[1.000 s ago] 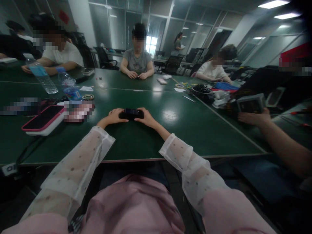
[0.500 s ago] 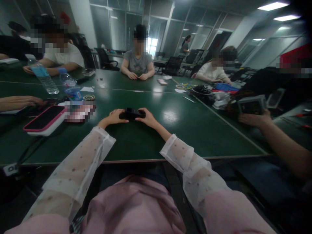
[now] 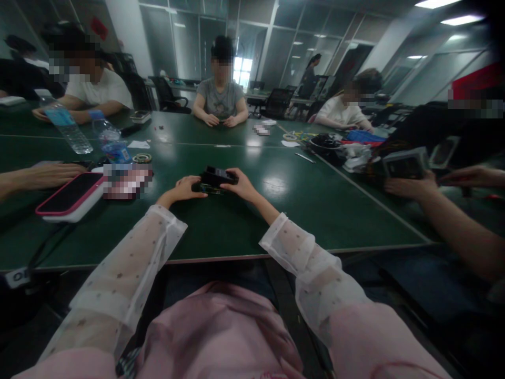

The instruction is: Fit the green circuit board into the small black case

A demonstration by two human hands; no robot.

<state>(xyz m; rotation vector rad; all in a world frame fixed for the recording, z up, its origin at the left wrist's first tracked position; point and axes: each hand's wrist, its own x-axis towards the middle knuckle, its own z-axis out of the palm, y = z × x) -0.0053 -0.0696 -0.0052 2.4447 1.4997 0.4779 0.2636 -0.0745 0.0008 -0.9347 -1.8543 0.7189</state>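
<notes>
Just above the green table (image 3: pixel 315 210), in the middle of the head view, I hold a small black box-like device (image 3: pixel 213 172) between both hands. My left hand (image 3: pixel 184 189) is closed on its left end, thumb along the near side. My right hand (image 3: pixel 241 184) grips the right end, where the black upper part is tilted up. Below that part, a lower piece (image 3: pixel 211 188) with small greenish and coloured details shows, too small to make out. The fingers on the far side are hidden.
To my left lie a pink-rimmed phone (image 3: pixel 73 192) on a white box, a tape roll (image 3: pixel 142 158) and two plastic bottles (image 3: pixel 69 126). A pen (image 3: pixel 305 158) and cables lie to the right. Co-workers sit around; one person's hand (image 3: pixel 410 184) holds a boxy object.
The device's black upper part has tilted up at the right, and a lower piece with coloured details now shows beneath. My right hand has risen slightly. A neighbour's second hand has appeared at right.
</notes>
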